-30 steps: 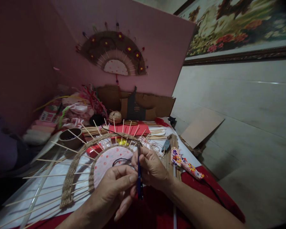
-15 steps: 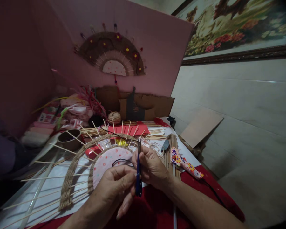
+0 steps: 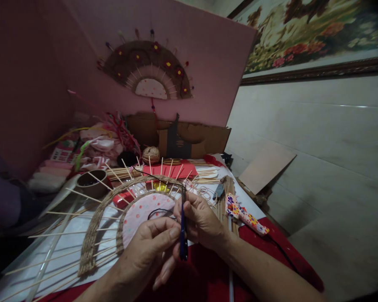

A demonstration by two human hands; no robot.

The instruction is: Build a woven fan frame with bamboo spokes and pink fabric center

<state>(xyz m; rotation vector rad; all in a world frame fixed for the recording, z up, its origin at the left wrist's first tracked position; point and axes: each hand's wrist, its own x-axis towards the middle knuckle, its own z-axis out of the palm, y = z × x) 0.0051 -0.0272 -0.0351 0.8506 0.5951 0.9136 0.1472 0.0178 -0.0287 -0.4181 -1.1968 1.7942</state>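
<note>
Pink rolls [image 3: 55,168]: stacked at the far left of the table.
Brown tape roll [image 3: 93,186]: stood flat, crossed by stick ends.
Woven arch [image 3: 90,239]: laid on a white sheet [image 3: 66,244], to the left of and beyond the hands; thin sticks are fanned out through its plaited band.
Dotted half-disc [image 3: 140,214]: set inside the arch, its lower right covered by the hands.
Black strand [image 3: 146,173]: trailed over the arch's top towards the blades.
Left hand [image 3: 151,241]: thumb and forefinger pressed together; whether anything is pinched there cannot be told.
Black cord [image 3: 160,209]: looped above the half-disc, its ends lost among the fingers of both hands.
Blue-handled scissors [image 3: 182,220]: held near upright between the hands, blades upward.
Right hand [image 3: 204,218]: curled, the scissors grasped.
Flower-patterned tool [image 3: 245,214]: rested at right, near corrugated cardboard [image 3: 223,209], partly over red cloth [image 3: 255,247].
</note>
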